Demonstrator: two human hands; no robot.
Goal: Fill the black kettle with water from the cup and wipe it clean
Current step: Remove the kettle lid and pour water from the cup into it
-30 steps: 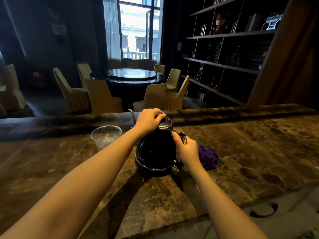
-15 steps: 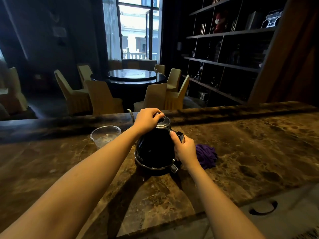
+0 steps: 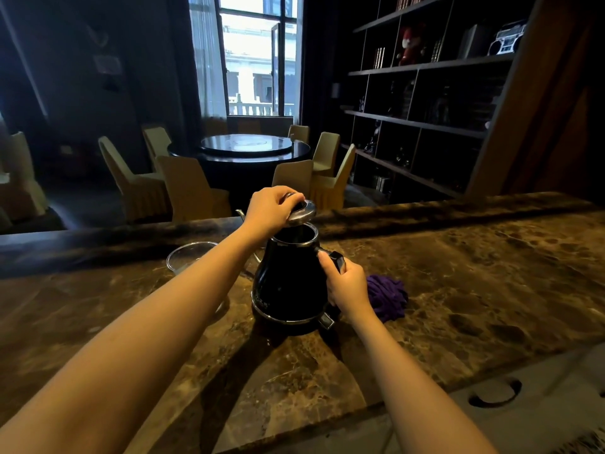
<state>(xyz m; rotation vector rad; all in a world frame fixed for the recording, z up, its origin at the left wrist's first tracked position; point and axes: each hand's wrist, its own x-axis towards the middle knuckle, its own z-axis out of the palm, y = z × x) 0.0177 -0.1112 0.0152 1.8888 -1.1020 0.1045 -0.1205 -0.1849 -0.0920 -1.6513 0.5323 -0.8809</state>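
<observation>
Under left hand [image 3: 268,208]: round chrome lid [image 3: 302,213] pinched, lifted off black metal kettle [image 3: 289,283]; right hand [image 3: 347,283] clamped on handle. Clear plastic cup [image 3: 186,257] beneath forearm (spill risk if knocked).

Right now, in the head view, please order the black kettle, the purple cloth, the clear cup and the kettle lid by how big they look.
1. black kettle
2. clear cup, partly hidden by the arm, and purple cloth look alike
3. kettle lid

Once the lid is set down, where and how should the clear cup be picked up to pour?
Grip the clear cup around its side wall, below the open rim, coming from its left. It stands upright with water inside, and the left forearm crosses its right side. The kettle stands right of it.
</observation>
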